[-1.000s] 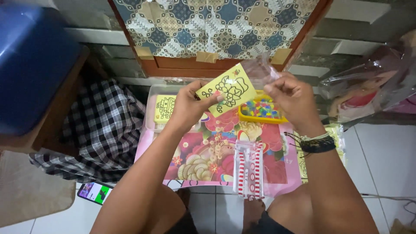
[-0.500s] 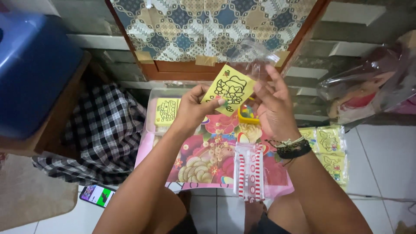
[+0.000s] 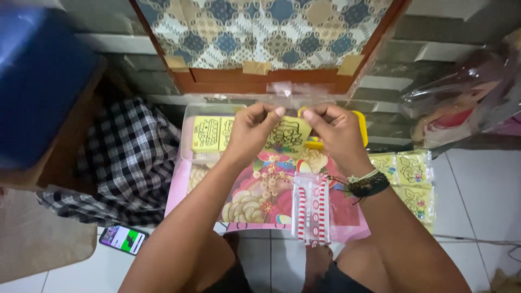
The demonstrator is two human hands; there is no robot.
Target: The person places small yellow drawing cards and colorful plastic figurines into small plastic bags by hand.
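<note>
Fingers: left hand has thumb and forefinger pinched together on the upper left edge of a yellow card printed with a black line drawing; right hand pinches the same card at its upper right edge. Both hands are raised above the surface, at the 12 o'clock end of the mat.

Yellow card: held between the two hands, face toward the camera, partly covered by the left palm. Whether a clear sleeve still wraps it cannot be told.

Floral mat: pink, with red and gold flowers, lying flat beneath the hands, in front of the person's knees.

Clear tray: at 10 o'clock from the hands, holding more yellow line-drawing cards.

Yellow container: just behind the right hand, mostly hidden by it; contents not visible.

Red-and-white striped packet: lying on the mat at 6 o'clock from the hands, long axis toward the person.

Bagged yellow sheets: at 4 o'clock from the right hand, beside the mat on the floor.

Wristbands: dark and pale cords on the right wrist.

Checked cloth: black and white, at 9 o'clock, beside the mat.

Phone: screen lit, on the tiled floor at 7 o'clock.

Patterned panel: blue and cream tiles, wood-framed, at 12 o'clock.
</note>
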